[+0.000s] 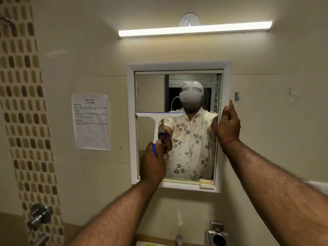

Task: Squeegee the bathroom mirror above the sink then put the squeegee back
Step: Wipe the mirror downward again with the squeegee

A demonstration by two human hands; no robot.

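A white-framed mirror (220, 64) hangs on the beige wall in front of me. My left hand (153, 164) is shut on the blue grip of a white squeegee (157, 119). The squeegee's blade lies level against the glass, about halfway up the left part of the mirror. My right hand (228, 124) grips the mirror frame's right edge, with a red thread around the wrist. The glass reflects a person in a floral shirt wearing a headset.
A lit tube light (195, 29) runs above the mirror, with a white hook (188, 20) behind it. A printed paper sheet (91, 121) is taped to the wall on the left. Chrome taps (40, 215) sit at lower left, a faucet (178, 240) below, a small tray (206, 184) on the frame's bottom ledge.
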